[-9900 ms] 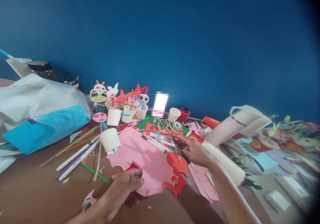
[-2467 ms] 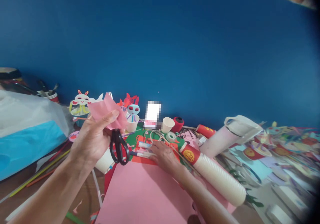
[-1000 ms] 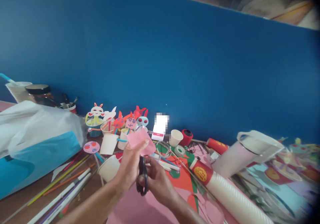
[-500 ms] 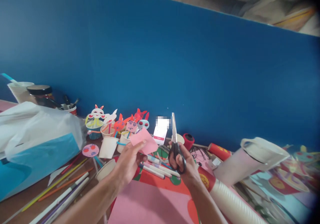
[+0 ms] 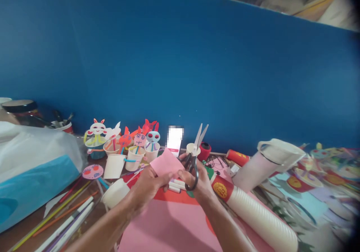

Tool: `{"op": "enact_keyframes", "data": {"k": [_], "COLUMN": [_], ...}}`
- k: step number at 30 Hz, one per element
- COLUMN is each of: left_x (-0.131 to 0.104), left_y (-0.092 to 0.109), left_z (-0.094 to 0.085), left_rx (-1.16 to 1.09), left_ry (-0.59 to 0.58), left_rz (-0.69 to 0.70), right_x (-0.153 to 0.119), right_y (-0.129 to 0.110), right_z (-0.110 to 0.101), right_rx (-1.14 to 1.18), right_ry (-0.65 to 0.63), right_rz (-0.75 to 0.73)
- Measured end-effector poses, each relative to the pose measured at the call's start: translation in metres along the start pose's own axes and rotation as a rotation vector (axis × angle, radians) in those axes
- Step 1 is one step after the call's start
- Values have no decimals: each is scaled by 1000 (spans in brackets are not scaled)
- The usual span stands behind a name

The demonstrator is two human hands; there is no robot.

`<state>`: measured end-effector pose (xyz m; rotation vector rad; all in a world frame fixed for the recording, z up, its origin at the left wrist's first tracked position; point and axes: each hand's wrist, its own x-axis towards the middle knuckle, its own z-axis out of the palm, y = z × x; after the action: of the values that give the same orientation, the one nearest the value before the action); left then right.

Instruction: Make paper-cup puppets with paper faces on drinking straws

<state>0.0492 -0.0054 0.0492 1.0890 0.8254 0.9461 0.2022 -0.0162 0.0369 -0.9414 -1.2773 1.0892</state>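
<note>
Between thumb and fingers, my left hand (image 5: 153, 186) pinches a small pink paper piece (image 5: 167, 163). Black-handled scissors (image 5: 194, 156) are in my right hand (image 5: 200, 177), blades pointing up and slightly parted. The right thumb and fingertips are at the lower right edge of the paper. Both hands are above a larger pink sheet (image 5: 168, 225), with white markers (image 5: 177, 184) partly hidden beneath them.
Paper cups with animal-face figures (image 5: 140, 139) stand behind on the left. A lit phone (image 5: 174, 141) leans near the blue wall (image 5: 180, 57). Stacked cups (image 5: 261, 218) and a white pitcher (image 5: 261, 165) are right; a plastic-wrapped pack (image 5: 42, 180) is left.
My right hand has moved to the paper, and the scissor blades have parted. The view has shifted, so the surroundings appear farther left.
</note>
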Motion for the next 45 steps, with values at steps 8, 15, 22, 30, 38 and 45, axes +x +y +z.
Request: {"op": "enact_keyframes", "data": {"k": [8,15,22,30,38,45], "left_x": [4,6,0,1,3,-9], "left_y": [0,-6,-2,-2,-1,-1], "left_z": [-4,-8,-3,-4,-5,-18], "left_rx": [-205,-273,-58,93,71,164], "left_ry": [-165,-107,-44,-15,-39,23], "left_rz": [-49,-56,-57,4,-43,-38], "right_x": [6,0,-5,-2,-2,-2], "right_y": [-3,-9,-12,-10,-5,7], "right_z": [-11,-7,-2,-3,-5,3], "right_rx": [11,-120,-171,-61,-104,-80], "right_ry": [271,210,221,239,217,91], "right_rz": [-51,-122,-127,-32,-76,-89]}}
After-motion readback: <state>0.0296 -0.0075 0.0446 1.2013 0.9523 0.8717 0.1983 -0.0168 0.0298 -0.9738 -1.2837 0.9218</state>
